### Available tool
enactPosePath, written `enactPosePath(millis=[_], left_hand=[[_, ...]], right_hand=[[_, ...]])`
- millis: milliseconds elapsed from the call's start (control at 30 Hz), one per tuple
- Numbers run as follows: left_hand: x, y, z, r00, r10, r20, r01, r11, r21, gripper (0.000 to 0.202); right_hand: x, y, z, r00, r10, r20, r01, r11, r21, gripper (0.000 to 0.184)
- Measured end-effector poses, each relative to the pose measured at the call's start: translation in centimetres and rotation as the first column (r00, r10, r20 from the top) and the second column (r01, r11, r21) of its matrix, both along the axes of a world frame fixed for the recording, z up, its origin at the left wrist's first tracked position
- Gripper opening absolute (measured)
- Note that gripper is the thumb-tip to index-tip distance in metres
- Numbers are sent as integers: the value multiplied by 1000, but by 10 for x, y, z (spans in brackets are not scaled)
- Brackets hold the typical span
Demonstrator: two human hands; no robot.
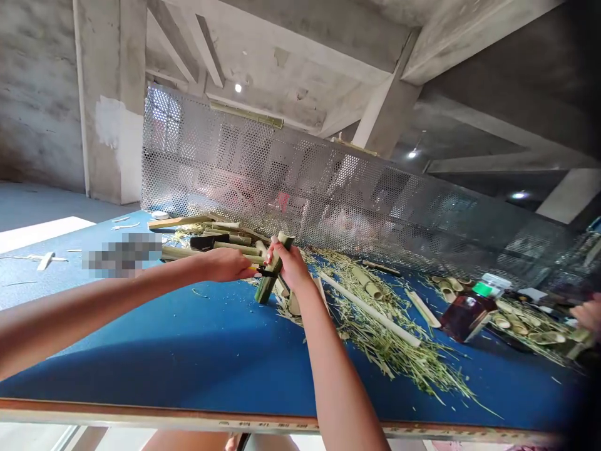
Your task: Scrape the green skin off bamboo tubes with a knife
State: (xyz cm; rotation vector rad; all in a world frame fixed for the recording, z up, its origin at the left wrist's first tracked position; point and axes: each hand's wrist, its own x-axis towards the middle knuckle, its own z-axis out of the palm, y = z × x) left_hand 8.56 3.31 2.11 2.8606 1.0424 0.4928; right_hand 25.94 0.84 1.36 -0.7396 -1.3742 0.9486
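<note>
Your right hand [294,269] is wrapped around a green bamboo tube [268,288], with the fingers bent over its upper part. The tube stands tilted in front of you, near the middle of the blue table [197,351], and its top leans to your right; whether its lower end is pressing on the table, I cannot tell surely. Your left hand [228,264] is folded around a small tool with a yellow and dark body [255,269], and the dark end of this tool lies across the tube, just beside your right fingers. Behind your left hand there is a heap of bamboo pieces [237,250], with a dark object [203,242] lying among them. To the right of your right arm, many thin green shavings [404,357] are spread, and one long pale strip [375,313] lies over them. Farther to the right stands a bottle of dark liquid [462,316], which has a green band near its top. At the right edge, another person's hand [589,313] is partly visible. A perforated metal screen [263,169] rises behind the table.
</note>
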Motion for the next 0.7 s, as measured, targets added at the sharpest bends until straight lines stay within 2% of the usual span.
enactPosePath(millis=[133, 333, 500, 633, 700], left_hand=[[-1, 2, -9, 990, -40, -133, 43, 999, 24, 34], [0, 4, -15, 963, -17, -269, 46, 994, 102, 37], [-6, -4, -20, 884, 8, -467, 78, 983, 165, 44], [-5, -6, -12, 906, 29, -423, 87, 963, 254, 43], [-2, -5, -14, 911, 45, -410, 74, 960, 269, 44]], right_hand=[[-1, 3, -2, 1000, 10, 26, -11, 999, 48, 42], [-1, 9, -7, 999, -32, -8, 32, 998, 55, 44], [-2, 11, -8, 1000, -23, 21, 22, 997, 73, 44], [-2, 13, -10, 1000, -31, -3, 31, 996, 80, 43], [-2, 13, -10, 999, -32, -21, 34, 996, 83, 43]])
